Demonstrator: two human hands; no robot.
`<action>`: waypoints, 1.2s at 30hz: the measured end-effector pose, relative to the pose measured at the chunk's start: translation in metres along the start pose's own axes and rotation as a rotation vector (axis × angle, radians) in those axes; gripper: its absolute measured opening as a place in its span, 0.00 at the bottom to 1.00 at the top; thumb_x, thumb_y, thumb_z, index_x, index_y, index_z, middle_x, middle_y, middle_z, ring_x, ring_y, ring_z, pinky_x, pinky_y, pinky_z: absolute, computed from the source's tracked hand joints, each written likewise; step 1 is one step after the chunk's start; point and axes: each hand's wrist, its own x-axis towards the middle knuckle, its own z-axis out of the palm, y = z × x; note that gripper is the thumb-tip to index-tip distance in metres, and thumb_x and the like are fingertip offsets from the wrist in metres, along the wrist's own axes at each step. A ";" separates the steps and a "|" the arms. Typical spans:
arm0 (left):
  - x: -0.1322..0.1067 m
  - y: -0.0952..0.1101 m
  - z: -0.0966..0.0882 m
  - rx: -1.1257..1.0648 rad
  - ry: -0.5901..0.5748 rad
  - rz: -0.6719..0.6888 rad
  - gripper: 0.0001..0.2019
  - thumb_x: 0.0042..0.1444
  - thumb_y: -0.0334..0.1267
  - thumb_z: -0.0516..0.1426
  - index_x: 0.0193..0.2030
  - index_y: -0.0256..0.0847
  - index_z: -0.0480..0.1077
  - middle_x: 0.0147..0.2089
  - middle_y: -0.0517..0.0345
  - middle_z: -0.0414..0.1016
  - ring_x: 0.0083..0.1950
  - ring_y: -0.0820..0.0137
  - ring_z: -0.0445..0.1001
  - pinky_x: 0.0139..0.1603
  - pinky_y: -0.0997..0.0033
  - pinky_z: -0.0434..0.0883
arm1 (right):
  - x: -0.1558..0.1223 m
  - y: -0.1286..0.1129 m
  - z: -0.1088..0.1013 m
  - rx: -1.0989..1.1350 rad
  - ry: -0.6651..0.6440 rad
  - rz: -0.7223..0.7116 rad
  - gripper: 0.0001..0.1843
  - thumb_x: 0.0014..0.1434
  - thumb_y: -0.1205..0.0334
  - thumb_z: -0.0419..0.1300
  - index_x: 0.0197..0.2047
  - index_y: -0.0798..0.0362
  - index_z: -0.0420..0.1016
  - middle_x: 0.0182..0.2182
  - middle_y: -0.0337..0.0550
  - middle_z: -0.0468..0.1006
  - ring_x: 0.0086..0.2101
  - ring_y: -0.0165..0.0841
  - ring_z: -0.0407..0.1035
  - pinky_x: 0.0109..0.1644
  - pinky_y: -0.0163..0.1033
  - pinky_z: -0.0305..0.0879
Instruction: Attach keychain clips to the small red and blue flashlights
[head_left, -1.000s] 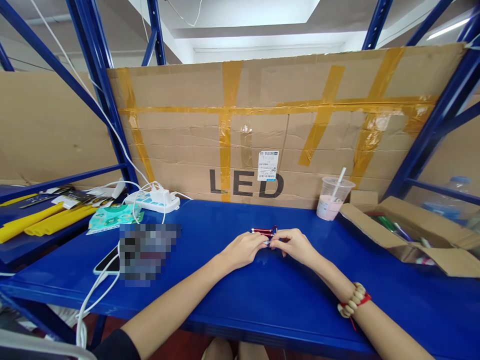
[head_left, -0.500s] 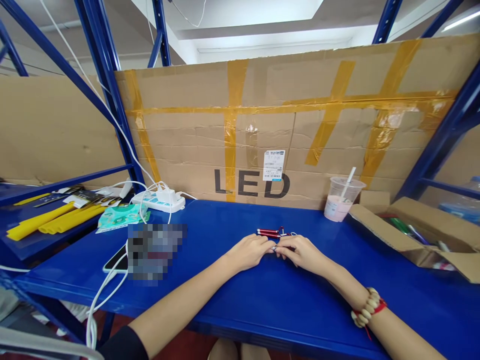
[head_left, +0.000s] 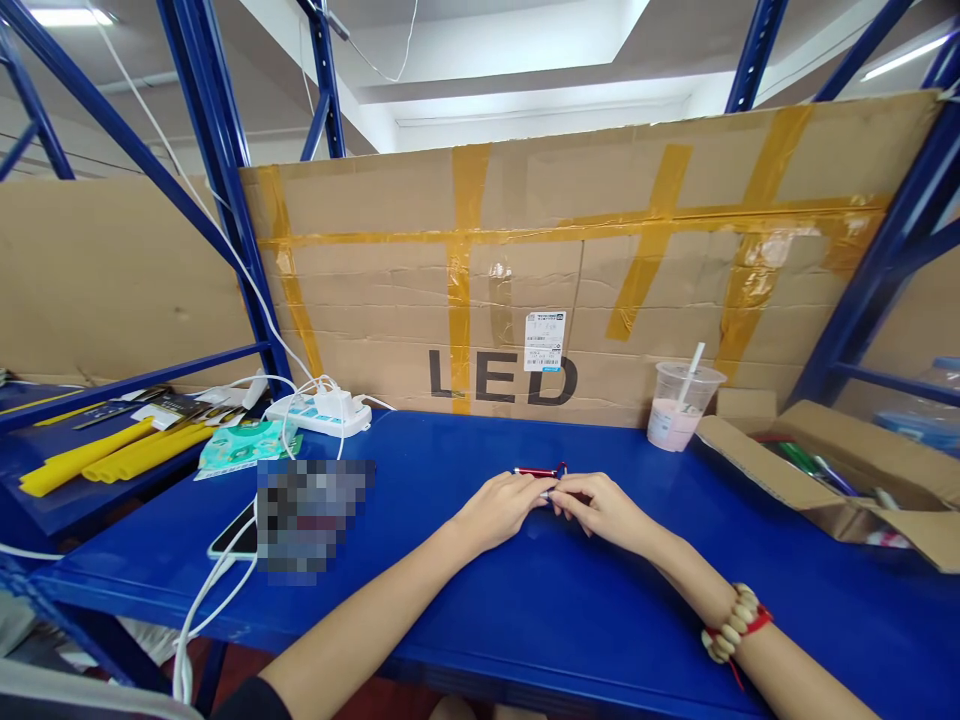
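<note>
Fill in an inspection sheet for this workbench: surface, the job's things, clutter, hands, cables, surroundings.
Surface: blue bench, glossy.
Job's things: small silvery part pinched at both hands' fingertips; red pen-like item just behind.
Clutter: pink drink cup, open cardboard box right; phone, teal packet, yellow strips left.
Hands: left hand and right hand meet on the part.
Cables: white leads loop at power strip, hang over front edge.
Surroundings: taped cardboard sheet marked LED, blue rack posts.
</note>
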 end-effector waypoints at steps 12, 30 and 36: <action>0.002 0.002 -0.003 0.027 -0.045 -0.094 0.13 0.63 0.32 0.45 0.51 0.39 0.63 0.50 0.55 0.70 0.48 0.68 0.69 0.47 0.66 0.65 | -0.001 -0.007 -0.004 -0.095 0.017 0.023 0.24 0.62 0.47 0.45 0.29 0.57 0.70 0.25 0.39 0.71 0.19 0.21 0.62 0.27 0.27 0.57; 0.004 0.003 -0.004 0.025 -0.080 -0.100 0.11 0.63 0.33 0.44 0.49 0.38 0.63 0.48 0.55 0.70 0.49 0.71 0.69 0.47 0.71 0.64 | 0.002 0.002 -0.005 -0.146 0.024 0.018 0.25 0.60 0.45 0.45 0.28 0.56 0.71 0.28 0.41 0.71 0.20 0.22 0.62 0.27 0.29 0.56; 0.004 0.004 -0.006 0.003 -0.082 -0.089 0.11 0.63 0.33 0.44 0.49 0.38 0.63 0.49 0.55 0.70 0.50 0.72 0.69 0.49 0.71 0.65 | 0.002 0.000 -0.009 -0.177 0.020 0.043 0.24 0.59 0.44 0.46 0.28 0.55 0.71 0.27 0.40 0.71 0.20 0.23 0.62 0.27 0.29 0.56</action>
